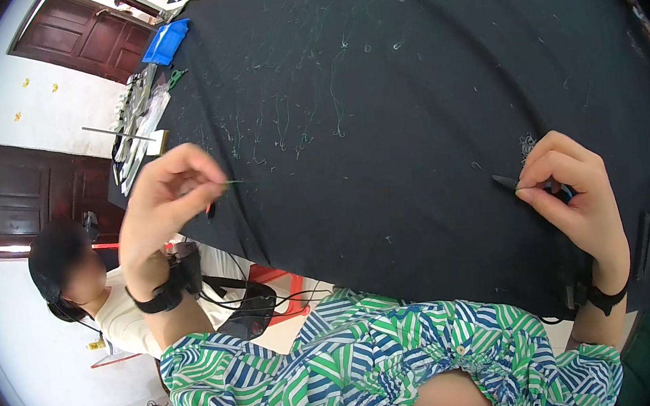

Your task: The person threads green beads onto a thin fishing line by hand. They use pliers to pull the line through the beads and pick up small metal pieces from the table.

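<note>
So, the left hand [168,197] is over the table's near-left corner, thumb and forefinger pinched on fine green thread [235,182], probably fingertip-only because it's so skinny. More wispy threads [337,109], curly little bits attached, lie strung out toward the far edge, maybe spaced to avoid tangles. Black cloth [431,215] covers everything: soft, matte, creased. Inboard of the near-right corner, the right hand [585,193] is closed in a pinch on a dark tapered tool [505,181], tip facing left; can't tell what kind. Beside it, a tangled silvery heap [528,145], likely parked there for easy reach.
</note>
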A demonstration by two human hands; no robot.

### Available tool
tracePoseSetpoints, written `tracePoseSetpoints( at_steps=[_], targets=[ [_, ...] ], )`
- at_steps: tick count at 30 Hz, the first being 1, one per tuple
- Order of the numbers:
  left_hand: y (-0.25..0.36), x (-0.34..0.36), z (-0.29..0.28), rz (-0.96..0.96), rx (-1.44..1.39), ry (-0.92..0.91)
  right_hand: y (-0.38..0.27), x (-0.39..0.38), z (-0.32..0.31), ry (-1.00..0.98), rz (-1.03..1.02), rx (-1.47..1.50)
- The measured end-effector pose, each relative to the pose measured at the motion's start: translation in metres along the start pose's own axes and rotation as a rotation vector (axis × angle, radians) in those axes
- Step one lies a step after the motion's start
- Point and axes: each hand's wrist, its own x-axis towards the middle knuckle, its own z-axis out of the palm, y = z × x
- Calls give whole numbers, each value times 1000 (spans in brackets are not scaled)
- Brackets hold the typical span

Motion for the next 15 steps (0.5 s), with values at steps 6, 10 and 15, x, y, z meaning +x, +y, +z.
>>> tracePoseSetpoints(
  at_steps=[6,10,15],
  targets=[
    [-40,9,-75,-21,365,305,7,-2,1,-115,77,-85],
    [-107,56,-155,-82,409,544,14,-1,3,-122,89,-96],
    [-143,77,-183,-20,221,984,17,0,1,-81,168,-170]
  ],
)
